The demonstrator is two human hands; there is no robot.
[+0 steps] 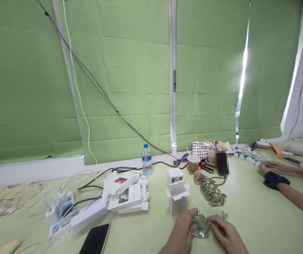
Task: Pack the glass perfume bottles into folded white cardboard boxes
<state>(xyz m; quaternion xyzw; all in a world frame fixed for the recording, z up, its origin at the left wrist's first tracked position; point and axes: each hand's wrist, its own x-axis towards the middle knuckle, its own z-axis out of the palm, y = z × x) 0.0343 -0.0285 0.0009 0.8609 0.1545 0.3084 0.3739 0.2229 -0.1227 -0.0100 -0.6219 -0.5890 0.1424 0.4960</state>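
A round clear glass perfume bottle (200,225) with greenish contents stands upright, or nearly so, just above the table at the front. My left hand (180,231) grips its left side, thumb and fingers around the glass. At the opposite edge, the closed fingers of my right hand (226,233) pinch the glass. A small shiny cap (224,214) lies just beyond the right fingers. Behind my left hand stands a white box (178,204) with its top flaps up. More round bottles (211,194) lie in a row farther back.
Flattened white cartons (126,192) are piled left of a closed white box (175,175). A water bottle (147,160) and an iced drink cup (193,164) stand near the wall. A phone (94,240) and a cabled power strip (59,218) lie left. Another person's hands (269,168) work at right.
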